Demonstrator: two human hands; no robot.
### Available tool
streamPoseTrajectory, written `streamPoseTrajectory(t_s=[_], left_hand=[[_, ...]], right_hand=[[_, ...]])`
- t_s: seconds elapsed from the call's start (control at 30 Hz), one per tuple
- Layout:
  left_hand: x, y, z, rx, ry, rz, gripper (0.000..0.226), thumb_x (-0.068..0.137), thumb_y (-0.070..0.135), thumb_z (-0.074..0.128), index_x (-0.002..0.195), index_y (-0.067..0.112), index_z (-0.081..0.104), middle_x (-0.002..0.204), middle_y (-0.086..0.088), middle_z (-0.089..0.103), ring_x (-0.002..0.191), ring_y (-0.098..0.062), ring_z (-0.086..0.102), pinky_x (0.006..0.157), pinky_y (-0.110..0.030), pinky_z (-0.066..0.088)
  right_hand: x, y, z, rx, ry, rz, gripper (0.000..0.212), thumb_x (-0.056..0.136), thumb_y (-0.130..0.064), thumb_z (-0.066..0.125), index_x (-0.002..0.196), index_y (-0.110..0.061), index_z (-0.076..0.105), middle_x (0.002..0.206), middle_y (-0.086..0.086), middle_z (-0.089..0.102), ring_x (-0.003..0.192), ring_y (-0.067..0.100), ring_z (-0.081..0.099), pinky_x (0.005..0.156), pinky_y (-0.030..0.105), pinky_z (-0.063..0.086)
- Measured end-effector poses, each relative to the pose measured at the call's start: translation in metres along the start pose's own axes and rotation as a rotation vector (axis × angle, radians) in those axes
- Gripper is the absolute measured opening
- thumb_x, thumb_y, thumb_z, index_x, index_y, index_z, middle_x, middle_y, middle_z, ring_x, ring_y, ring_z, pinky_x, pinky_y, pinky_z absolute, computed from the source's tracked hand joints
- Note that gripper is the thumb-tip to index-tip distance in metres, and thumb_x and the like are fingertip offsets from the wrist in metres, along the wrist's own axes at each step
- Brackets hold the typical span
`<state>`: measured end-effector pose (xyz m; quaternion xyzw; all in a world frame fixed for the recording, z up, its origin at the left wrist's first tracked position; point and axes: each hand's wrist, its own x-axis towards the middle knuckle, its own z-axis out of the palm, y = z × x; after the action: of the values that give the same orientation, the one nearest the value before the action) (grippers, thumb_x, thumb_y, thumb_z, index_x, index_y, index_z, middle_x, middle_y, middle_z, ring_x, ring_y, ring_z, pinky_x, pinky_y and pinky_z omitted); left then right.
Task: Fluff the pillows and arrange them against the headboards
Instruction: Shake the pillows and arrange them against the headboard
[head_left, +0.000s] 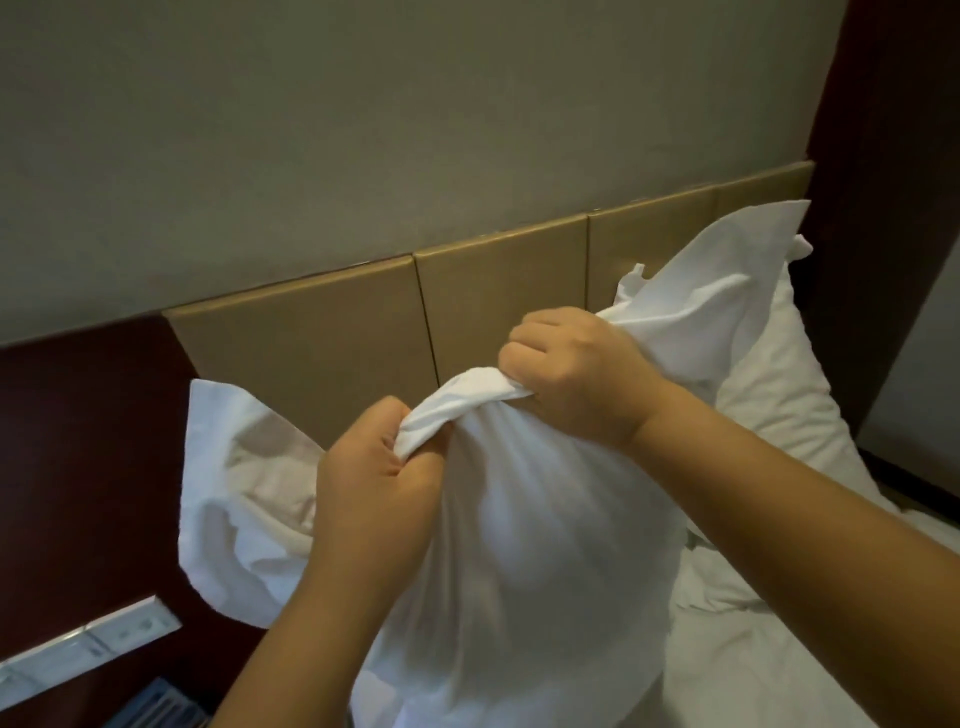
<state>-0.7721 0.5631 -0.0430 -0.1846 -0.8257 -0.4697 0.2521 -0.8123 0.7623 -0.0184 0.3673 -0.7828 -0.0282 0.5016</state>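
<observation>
Nearest to me is my left forearm, rising from the bottom edge to my left hand (376, 470), which is clenched in a fist around a bunch of white pillowcase fabric. My right hand (574, 371) is clenched the same way just beside it, slightly higher and nearer the headboard (322, 338). Between the two fists a short twisted rope of cloth runs taut. Neither hand has a finger spread; both are closed hard on the gathered open end of the pillowcase.

The pillow (535, 561) I am holding hangs below my fists, its bulk bulging down in front of me over the bed (769, 670). A loose flap of the case falls off to the left, in front of the dark wood panel. A second pillow (779, 395) lies at the right, leaning toward the tan headboard panels, with a slack pillowcase corner draped above it.

I judge this to be the fluffing step: the filling is being settled into the case by the neck. The next move, I think, calls for a firm shake or two, then smoothing the open end flat. After that, I would set this pillow upright against the headboard beside the other one.
</observation>
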Motion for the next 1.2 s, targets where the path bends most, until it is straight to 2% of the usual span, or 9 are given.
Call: streamPoseTrajectory(t_s=[0.33,0.53,0.67,0.73,0.8,0.9,1.0,1.1,1.2], left_hand=[[-0.003,-0.021,0.022,-0.037,-0.096,-0.091,0.039,0.083,0.002,0.064,0.059,0.009,0.035,0.053,0.007,0.04,0.052,-0.01,0.033,0.047,-0.019,0.031],[0.023,-0.037,0.021,-0.09,-0.063,-0.105,0.041,0.083,0.005,0.064,0.058,0.013,0.033,0.053,0.007,0.037,0.05,-0.009,0.03,0.046,-0.02,0.029],[0.046,-0.049,0.037,-0.137,-0.069,-0.107,0.041,0.083,0.006,0.061,0.056,0.019,0.033,0.054,0.01,0.043,0.05,-0.007,0.034,0.048,-0.019,0.032],[0.062,-0.054,0.046,-0.146,-0.082,-0.101,0.041,0.083,0.007,0.061,0.056,0.02,0.033,0.055,0.013,0.047,0.052,-0.007,0.036,0.049,-0.02,0.033],[0.075,-0.065,0.058,-0.164,-0.137,-0.136,0.04,0.083,0.009,0.061,0.054,0.021,0.036,0.054,0.014,0.049,0.052,-0.006,0.038,0.051,-0.018,0.035],[0.08,-0.094,0.079,-0.153,-0.319,-0.282,0.03,0.086,0.017,0.061,0.06,0.028,0.05,0.055,0.013,0.052,0.059,-0.004,0.047,0.052,-0.013,0.036],[0.08,-0.122,0.093,-0.093,-0.442,-0.342,0.023,0.087,0.021,0.06,0.068,0.024,0.048,0.061,0.01,0.052,0.073,-0.011,0.049,0.056,-0.013,0.037],[0.1,-0.143,0.089,-0.026,-0.539,-0.243,0.023,0.09,0.027,0.056,0.069,0.027,0.049,0.068,0.012,0.055,0.071,-0.008,0.053,0.057,-0.016,0.037],[0.129,-0.164,0.072,0.127,-0.701,-0.071,0.017,0.093,0.042,0.053,0.08,0.031,0.055,0.078,0.018,0.062,0.075,-0.005,0.06,0.067,-0.024,0.053]], right_hand=[[-0.031,-0.005,0.02,0.021,-0.122,0.102,0.032,0.086,-0.017,0.052,0.056,-0.007,0.051,0.054,0.012,0.051,0.046,0.028,0.048,0.045,0.029,0.036],[-0.007,0.01,0.033,-0.007,-0.156,0.077,0.05,0.099,-0.023,0.031,0.056,-0.007,0.051,0.054,0.011,0.051,0.047,0.027,0.045,0.045,0.03,0.035],[0.0,0.03,0.042,-0.084,-0.286,0.069,0.034,0.085,-0.019,0.043,0.056,-0.006,0.056,0.054,0.011,0.056,0.046,0.025,0.051,0.044,0.028,0.042],[0.003,0.043,0.047,-0.093,-0.304,0.111,0.031,0.082,-0.02,0.046,0.055,-0.007,0.056,0.053,0.01,0.056,0.046,0.024,0.049,0.044,0.024,0.038],[-0.002,0.052,0.056,-0.101,-0.355,0.16,0.025,0.076,-0.021,0.052,0.054,-0.011,0.054,0.051,0.006,0.054,0.044,0.022,0.049,0.043,0.022,0.032],[-0.031,0.05,0.086,-0.082,-0.542,0.241,0.016,0.066,-0.027,0.059,0.053,-0.018,0.054,0.051,-0.002,0.053,0.043,0.016,0.051,0.039,0.022,0.037],[-0.064,0.048,0.115,-0.009,-0.731,0.36,0.022,0.075,-0.038,0.049,0.059,-0.024,0.055,0.056,-0.007,0.055,0.048,0.011,0.053,0.044,0.021,0.04],[-0.064,0.062,0.121,0.042,-0.784,0.452,0.018,0.085,-0.042,0.056,0.079,-0.026,0.06,0.078,-0.009,0.061,0.068,0.007,0.053,0.062,0.018,0.043],[-0.053,0.083,0.116,0.072,-0.914,0.521,0.021,0.092,-0.048,0.051,0.097,-0.029,0.057,0.098,-0.011,0.058,0.081,0.004,0.048,0.074,0.014,0.042]])
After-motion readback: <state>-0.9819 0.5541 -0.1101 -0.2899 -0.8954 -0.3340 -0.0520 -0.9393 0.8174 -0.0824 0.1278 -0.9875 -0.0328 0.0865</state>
